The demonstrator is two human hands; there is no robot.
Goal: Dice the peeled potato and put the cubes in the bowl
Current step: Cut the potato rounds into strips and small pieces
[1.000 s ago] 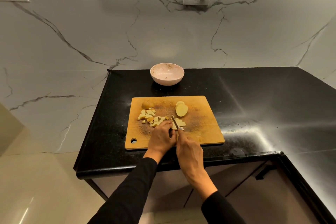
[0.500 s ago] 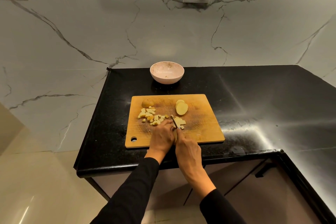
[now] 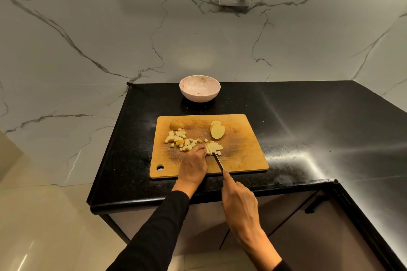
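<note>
- Right hand [image 3: 239,200]: curled round the handle of the knife [image 3: 217,160], index finger along the spine; blade tip at the near edge of the half-cut slice [image 3: 213,148].
- Left hand [image 3: 193,166]: fingers bent, tips pressing that slice from its left.
- Judgement: keep left fingertips tucked behind the blade line; cut straight down, even spacing.
- Diced cubes [image 3: 179,139] left on the cutting board [image 3: 246,156]; uncut slices [image 3: 217,130] farther right.
- Bowl [image 3: 199,92] beyond board, no cubes in it yet.

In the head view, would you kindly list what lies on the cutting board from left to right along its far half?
Potato end piece → pile of potato cubes → stack of potato slices.
</note>
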